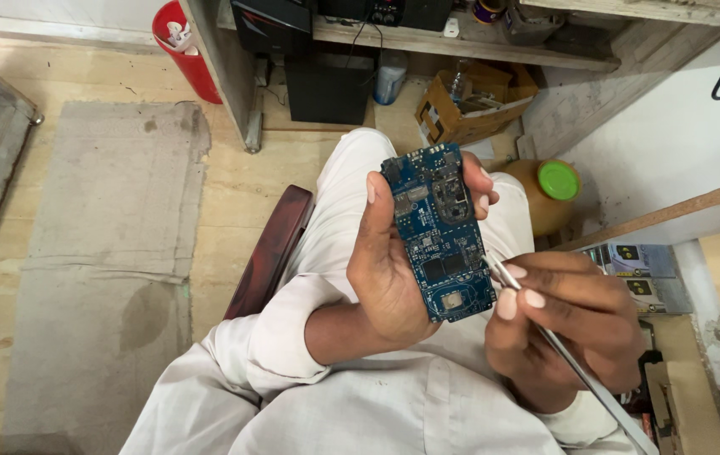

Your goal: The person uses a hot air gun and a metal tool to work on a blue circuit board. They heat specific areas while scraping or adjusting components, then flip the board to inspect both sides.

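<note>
The left hand (389,265) gripped a flat blue board (437,232), chips facing up. Beside it, the right hand (566,316) pinched thin steel tweezers (575,366), tips touching the board's edge.

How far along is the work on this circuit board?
Done: the blue circuit board is bare, out of any casing. In hand: the left hand holds it up while the right hand sets metal tweezers against its right edge. Left: no casing or loose parts are visible nearby, so reassembly hasn't begun.

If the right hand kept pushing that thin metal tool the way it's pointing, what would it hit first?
Most likely the blue circuit board held in the left hand: the right hand aims the tool up-left at its right edge, though depth is unclear.
</note>
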